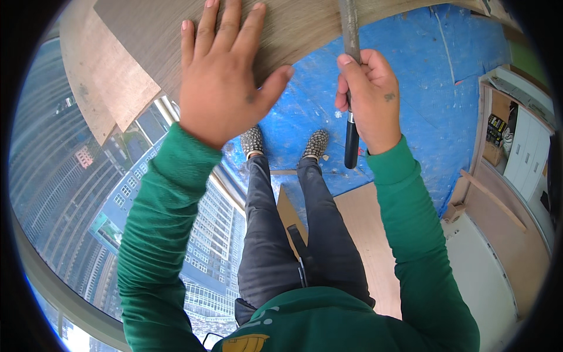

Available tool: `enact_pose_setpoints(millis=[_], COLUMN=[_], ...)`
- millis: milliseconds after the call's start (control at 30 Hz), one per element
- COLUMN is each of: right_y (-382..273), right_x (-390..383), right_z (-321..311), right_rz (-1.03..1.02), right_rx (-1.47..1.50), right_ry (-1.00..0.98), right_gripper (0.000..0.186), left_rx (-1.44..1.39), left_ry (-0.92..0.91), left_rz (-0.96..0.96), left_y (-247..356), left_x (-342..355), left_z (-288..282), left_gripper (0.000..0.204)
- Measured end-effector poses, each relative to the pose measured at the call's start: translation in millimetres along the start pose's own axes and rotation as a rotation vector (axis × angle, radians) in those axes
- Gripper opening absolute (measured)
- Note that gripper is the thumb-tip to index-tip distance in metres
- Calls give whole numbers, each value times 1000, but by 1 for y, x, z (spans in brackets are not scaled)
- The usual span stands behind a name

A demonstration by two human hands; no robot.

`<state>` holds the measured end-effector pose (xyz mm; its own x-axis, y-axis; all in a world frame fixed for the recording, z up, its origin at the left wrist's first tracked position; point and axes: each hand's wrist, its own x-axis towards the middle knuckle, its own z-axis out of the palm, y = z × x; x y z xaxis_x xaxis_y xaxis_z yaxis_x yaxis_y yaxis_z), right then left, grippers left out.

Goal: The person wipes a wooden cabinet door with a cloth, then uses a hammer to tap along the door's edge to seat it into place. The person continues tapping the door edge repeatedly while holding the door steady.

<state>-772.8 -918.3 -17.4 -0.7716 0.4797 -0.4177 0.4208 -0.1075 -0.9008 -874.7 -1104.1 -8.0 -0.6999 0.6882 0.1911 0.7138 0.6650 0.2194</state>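
My left hand [220, 88] lies flat, fingers spread, on a brown wood-grain panel [293, 26] at the top of the view. In my right hand [372, 97] is what looks like a file, with a long worn grey metal blade [350, 26] and a black handle [351, 141]. My fingers wrap round the metal just above the handle, thumb along the blade. The handle points down toward me; the blade runs up beside the panel's curved edge, its far end cut off by the picture's top.
Blue sheeting [416, 117] covers the floor beneath my shoes [315, 144]. To the left, a pale plywood piece [102, 76] stands by a large window [58, 176] overlooking buildings. A light wooden board [372, 240] lies near my legs. On the right are a white cabinet [525, 155] and a wooden strip [492, 199].
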Motion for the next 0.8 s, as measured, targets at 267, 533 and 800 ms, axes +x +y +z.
enact_pose_setpoints(millis=[267, 533, 800], right_y=[2, 16, 17], right_x=[8, -1, -6], right_z=[5, 6, 9], right_rz=[-105, -43, -10], right_rx=[62, 112, 163], right_ry=[96, 155, 136], right_gripper=[18, 17, 16], left_rx=[-21, -26, -25], left_ry=[72, 95, 137], left_rz=[-128, -168, -203], left_y=[35, 44, 48], left_x=[18, 21, 22], left_z=[9, 22, 31], left_gripper=[79, 75, 72])
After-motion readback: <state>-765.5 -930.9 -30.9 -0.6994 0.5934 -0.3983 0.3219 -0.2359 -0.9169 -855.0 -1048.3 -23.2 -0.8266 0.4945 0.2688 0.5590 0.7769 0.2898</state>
